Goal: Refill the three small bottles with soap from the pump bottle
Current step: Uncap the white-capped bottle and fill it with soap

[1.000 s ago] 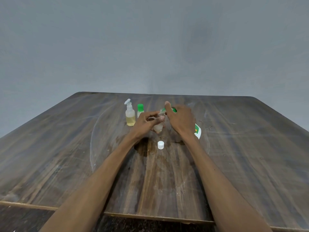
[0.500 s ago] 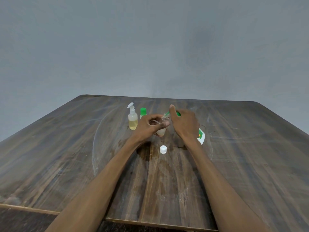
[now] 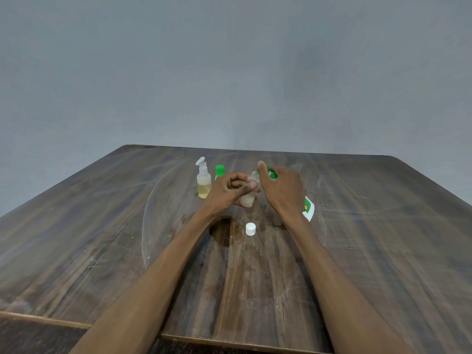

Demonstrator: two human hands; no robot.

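Note:
My left hand holds a small clear bottle, uncapped, just above the wooden table. My right hand grips the pump bottle from above; its green pump head pokes out by the thumb and its white-and-green label shows below the wrist. The pump head sits right beside the small bottle's mouth. A white cap lies on the table in front of the hands. Behind the left hand stand a small bottle with a white pump and yellow liquid and a small green-capped bottle.
The table's near edge runs below my forearms. A plain grey wall rises behind the table's far edge. Pale scuff marks arc across the tabletop around the bottles.
Both hands keep nearly the same pose, small bottle against the pump head. Only my view has shifted a little.

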